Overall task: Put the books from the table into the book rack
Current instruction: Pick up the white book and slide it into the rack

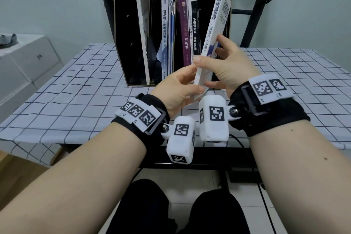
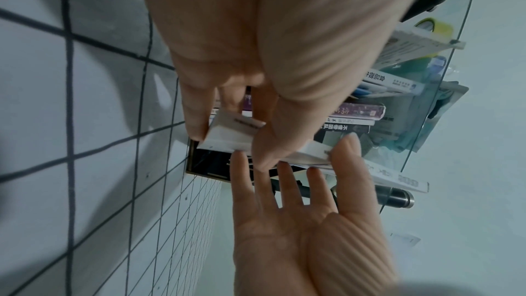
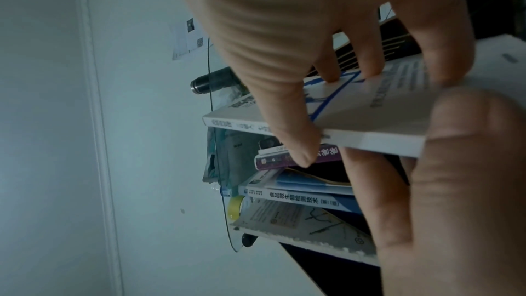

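Observation:
A white book (image 1: 216, 19) with black characters on its spine is held tilted, top leaning right, in front of the right compartment of the black book rack (image 1: 123, 24). My left hand (image 1: 180, 89) grips its lower end, thumb and fingers pinching it in the left wrist view (image 2: 256, 53). My right hand (image 1: 235, 62) holds it higher up; fingers lie on the cover (image 3: 384, 116) and the thumb crosses the spine. The rack holds several upright books, among them a blue-white one (image 1: 165, 24) and a purple one (image 1: 184, 34).
The rack stands at the back of a table with a checked cloth (image 1: 76, 85). White boxes (image 1: 28, 62) sit to the left of the table. A black metal frame (image 1: 254, 15) rises behind the rack on the right. A glass shelf edge (image 3: 216, 165) shows behind the rack.

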